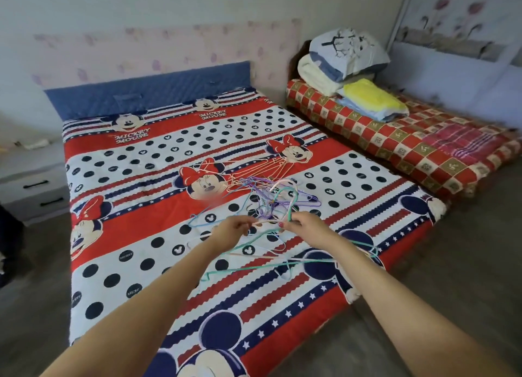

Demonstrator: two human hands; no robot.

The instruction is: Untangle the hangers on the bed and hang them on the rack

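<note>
Nearest, two bare forearms reaching over the foot of the bed [127, 196] with its red, white and navy cartoon-mouse cover. Left hand [231, 229] and right hand [306, 225] close together, fingers of each curled in a pinch on the ends of one thin pale-pink wire hanger [265, 221], raised a little above the cover. Just beyond and beneath, the tangle of thin wire hangers [271, 196] in teal, purple, blue and peach, spread mid-bed with teal ones trailing toward the near edge. Best, probably, to lift slowly, tilt the hook free of neighbouring loops, and shake lightly rather than tug. No rack in view. Farther up the cover, "MICKEY MOUSE" printed twice near the blue padded headboard [147, 94]. Farthest right, folded bedding [339, 63] stacked on a red checked mattress [423, 148].
</note>
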